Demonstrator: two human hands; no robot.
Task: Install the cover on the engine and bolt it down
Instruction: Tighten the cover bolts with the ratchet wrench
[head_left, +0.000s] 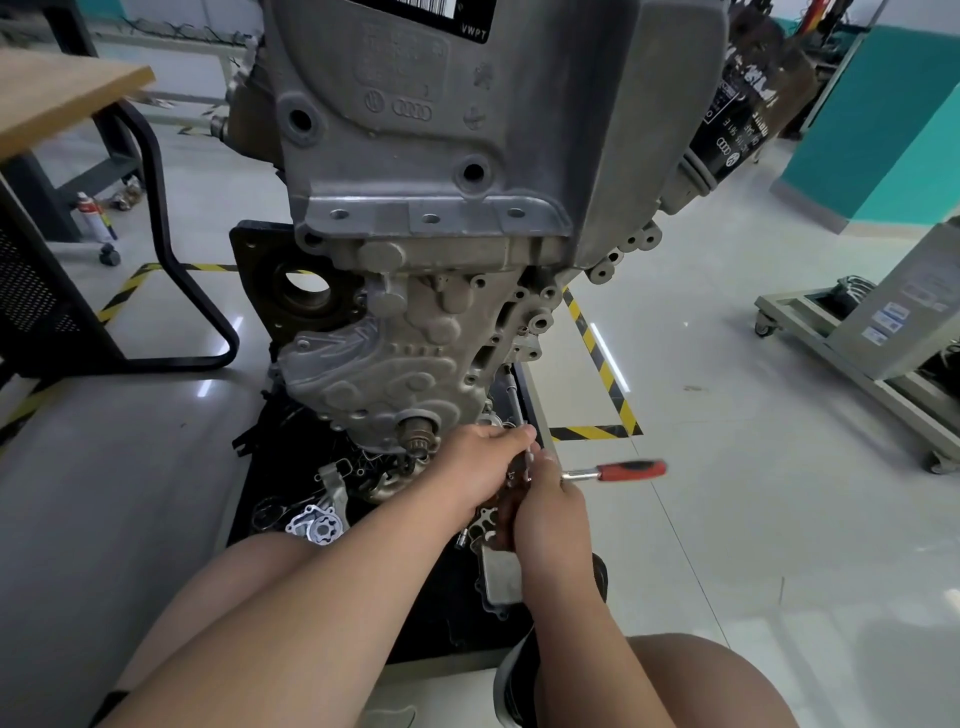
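The grey ribbed cast-metal cover (395, 358) already sits low on the tall grey engine (441, 130), and the left grip (475, 462) and right grip (553, 501) both clasp the red-handled ratchet (623, 470) at its lower right edge, so I judge the bolting is under way, not finished.

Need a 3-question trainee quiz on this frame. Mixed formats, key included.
1. True or false: the oil filter is white.
2. Where on the cover are the left hand and right hand working? A) top edge B) lower right corner C) left edge
3. Fill in: the ratchet has a ____ handle.
Key: 1 false; 2 B; 3 red.
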